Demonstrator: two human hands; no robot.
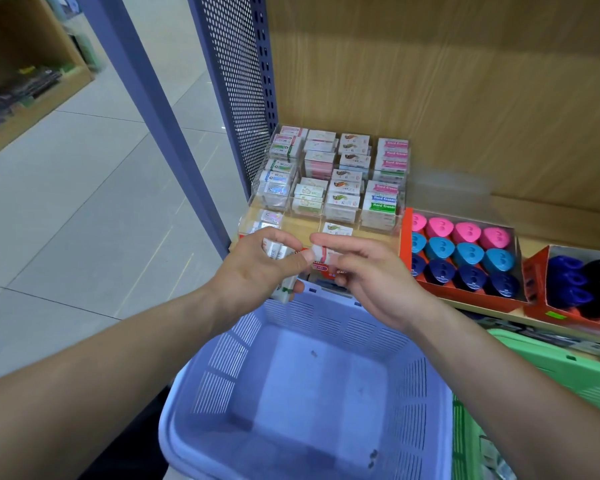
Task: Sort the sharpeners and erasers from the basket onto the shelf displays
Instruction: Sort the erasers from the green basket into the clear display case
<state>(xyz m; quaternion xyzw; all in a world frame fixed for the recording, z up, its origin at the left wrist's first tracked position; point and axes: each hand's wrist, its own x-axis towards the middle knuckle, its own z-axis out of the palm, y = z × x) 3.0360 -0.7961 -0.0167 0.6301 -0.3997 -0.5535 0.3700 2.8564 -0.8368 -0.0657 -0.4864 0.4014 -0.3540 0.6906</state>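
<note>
My left hand (257,268) grips a small stack of white wrapped erasers (284,289) above the far rim of the lilac basket (222,368). My right hand (368,275) pinches a single white eraser with a red band (320,253) right beside the left hand's fingertips. Just behind both hands stands a clear tiered eraser display (329,178) filled with boxed erasers. To its right a red tray of sharpeners (465,254) holds pink, light blue and dark blue rows. The basket floor shows only a few tiny specks.
A second red tray (582,282) with dark blue and black sharpeners sits at the far right. A green basket (551,362) lies to the right of the lilac one. A perforated purple shelf upright (236,81) borders the shelf's left side, with tiled floor beyond.
</note>
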